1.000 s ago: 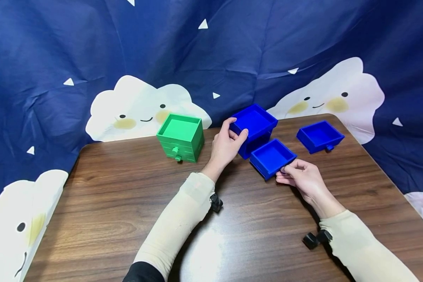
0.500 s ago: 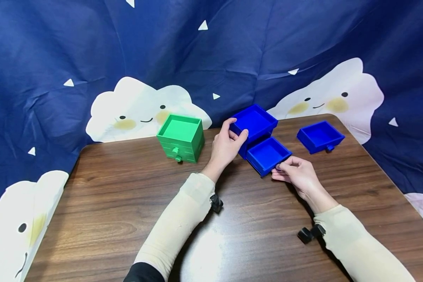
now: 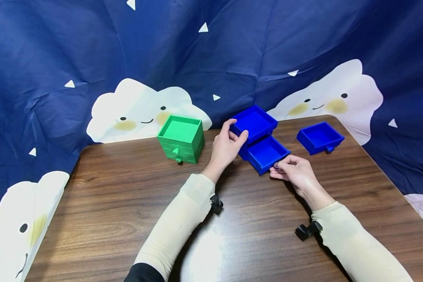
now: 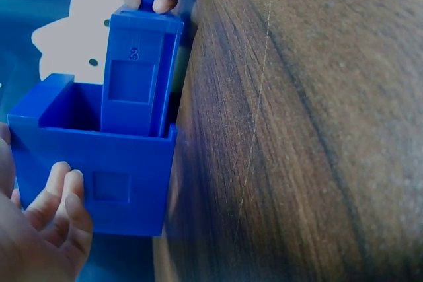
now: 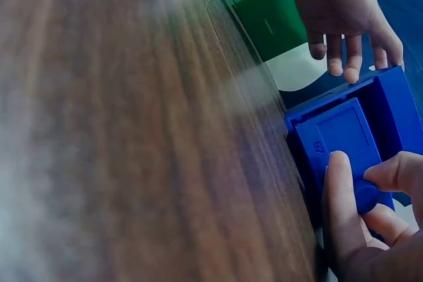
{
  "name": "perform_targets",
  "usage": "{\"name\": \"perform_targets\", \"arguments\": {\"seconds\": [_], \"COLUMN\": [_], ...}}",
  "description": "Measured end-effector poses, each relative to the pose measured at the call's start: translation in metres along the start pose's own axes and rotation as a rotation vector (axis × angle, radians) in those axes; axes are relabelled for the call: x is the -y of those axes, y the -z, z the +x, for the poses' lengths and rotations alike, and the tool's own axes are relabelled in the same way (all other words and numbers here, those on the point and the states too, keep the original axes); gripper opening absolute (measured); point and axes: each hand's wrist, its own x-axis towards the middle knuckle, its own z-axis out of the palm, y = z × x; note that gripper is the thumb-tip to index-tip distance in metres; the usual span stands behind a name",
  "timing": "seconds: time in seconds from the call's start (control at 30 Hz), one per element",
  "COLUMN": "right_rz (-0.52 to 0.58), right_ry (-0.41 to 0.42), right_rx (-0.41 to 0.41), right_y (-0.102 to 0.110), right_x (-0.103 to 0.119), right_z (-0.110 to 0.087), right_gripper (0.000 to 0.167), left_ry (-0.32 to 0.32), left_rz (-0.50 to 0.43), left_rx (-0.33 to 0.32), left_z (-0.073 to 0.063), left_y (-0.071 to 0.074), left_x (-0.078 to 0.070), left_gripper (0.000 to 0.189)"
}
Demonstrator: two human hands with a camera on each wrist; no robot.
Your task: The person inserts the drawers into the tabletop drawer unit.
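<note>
A small blue cabinet (image 3: 255, 122) with a tray-like top stands near the back of the table, gripped at its left side by my left hand (image 3: 226, 147). Its thumb is on the front corner, and the fingers lie along the side wall (image 4: 125, 183). Partway into the cabinet's lower opening sits a blue drawer (image 3: 268, 152), its front part sticking out. My right hand (image 3: 299, 174) pinches the drawer's round knob (image 5: 365, 197) between thumb and fingers. In the left wrist view the drawer's side shows a raised number, and a gap opens above it inside the cabinet.
A second blue drawer (image 3: 320, 136) with a knob lies at the right, near the table's back corner. Left of the blue cabinet stands a green cabinet (image 3: 180, 131) with its drawers pushed in. A dark blue cloth (image 3: 232, 51) with clouds hangs behind the wooden table (image 3: 127, 196).
My right hand has pushed the drawer back and left, from in front of the cabinet into its lower opening. The left hand has stayed in place on the cabinet.
</note>
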Motion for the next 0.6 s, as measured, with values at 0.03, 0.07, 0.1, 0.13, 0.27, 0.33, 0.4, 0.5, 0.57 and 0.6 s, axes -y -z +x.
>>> {"name": "perform_targets", "arguments": {"seconds": [0.03,0.07,0.1,0.13,0.27,0.33,0.4,0.5,0.57,0.6], "right_rz": [-0.003,-0.006,-0.007,-0.006,-0.004,-0.006,-0.014,-0.029,-0.037,-0.039], "right_ry": [-0.001,-0.002,-0.003,-0.006,-0.009,-0.011,-0.012,-0.014,-0.015,-0.017], "right_rx": [0.001,0.002,0.002,0.003,0.007,0.013,0.018,0.026,0.032,0.035], "right_y": [-0.0001,-0.0003,-0.0005,-0.0005,-0.001,-0.0008,-0.0005,0.0005,0.0009,0.0011], "right_x": [0.0004,0.0007,0.001,0.0012,0.0015,0.0014,0.0013,0.0012,0.0015,0.0017], "right_z": [0.0003,0.0005,0.0006,0.0007,0.0004,0.0003,0.0003,0.0013,0.0024,0.0031], "right_gripper": [0.026,0.026,0.026,0.026,0.026,0.026,0.025,0.024,0.022,0.022], "left_ry": [0.0,-0.001,-0.001,-0.001,-0.004,-0.006,-0.006,0.0,0.004,0.005], "left_rz": [0.0,0.0,0.0,0.0,-0.006,-0.007,-0.007,-0.007,-0.006,-0.006], "left_rx": [0.001,0.001,0.0,0.0,-0.007,-0.009,-0.008,-0.004,0.0,0.001], "left_z": [0.0001,0.0001,0.0002,0.0002,0.0003,0.0003,0.0002,0.0004,0.0004,0.0004], "left_y": [0.0001,0.0001,0.0002,0.0002,0.0004,0.0004,0.0006,0.0008,0.001,0.0011], "left_x": [0.0,0.0001,0.0002,0.0003,0.0003,0.0,-0.0003,-0.0005,-0.0006,-0.0008], "left_gripper": [0.056,0.056,0.055,0.055,0.055,0.055,0.055,0.056,0.056,0.056]}}
